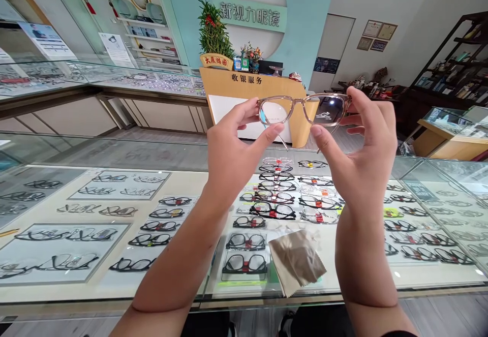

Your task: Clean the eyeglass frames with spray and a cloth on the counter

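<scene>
A pair of clear, light-brown eyeglasses (298,101) is held up in front of me, above the glass display counter. My left hand (240,136) pinches the left end of the frame, its thumb under the left lens. At the opposite end, my right hand (356,144) grips the rim and hinge between thumb and fingers. Printing shows on the right lens, and the thin temples point down and away. Below, a beige cleaning cloth (298,261) with a zigzag edge lies crumpled on the counter top, with a clear plastic piece beside it.
Rows of eyeglasses (272,210) fill the glass counter (183,288) under my arms. Framed trays (64,255) of glasses are at left. Beyond stands a wooden cashier desk (229,93) with a plant (213,32). More display cases (152,80) line the left and right.
</scene>
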Available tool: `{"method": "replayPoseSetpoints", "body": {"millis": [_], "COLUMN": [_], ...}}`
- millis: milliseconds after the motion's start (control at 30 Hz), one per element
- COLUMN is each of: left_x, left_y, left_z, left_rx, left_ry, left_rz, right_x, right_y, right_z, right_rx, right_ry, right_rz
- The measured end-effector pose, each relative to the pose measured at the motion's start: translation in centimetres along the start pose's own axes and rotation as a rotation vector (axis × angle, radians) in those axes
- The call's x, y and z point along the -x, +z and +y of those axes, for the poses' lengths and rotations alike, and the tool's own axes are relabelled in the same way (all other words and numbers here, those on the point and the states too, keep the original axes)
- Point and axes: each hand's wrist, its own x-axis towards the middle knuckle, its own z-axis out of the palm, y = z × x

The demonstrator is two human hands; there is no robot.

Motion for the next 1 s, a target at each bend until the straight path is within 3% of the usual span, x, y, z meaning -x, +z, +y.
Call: {"method": "replayPoseSetpoints", "body": {"millis": [367,733,1000], "left_x": [0.0,0.3,0.8], "left_y": [0.2,0.2,0.1], "left_z": [0.5,0.1,1.4], "left_rx": [-0.024,-0.114,-0.152], "left_ry": [-0.030,0.082,0.073], "left_rz": [-0.004,0.147,0.152], "right_x": [0.0,-0.1,0.0], "right_y": [0.0,0.5,0.9], "right_z": [-0.2,0.1,0.9], "right_rx": [0.000,-0.042,-0.083], "right_ry": [0.031,0.131,0.144], "right_rz": [-0.003,-0.145,-0.151]}}
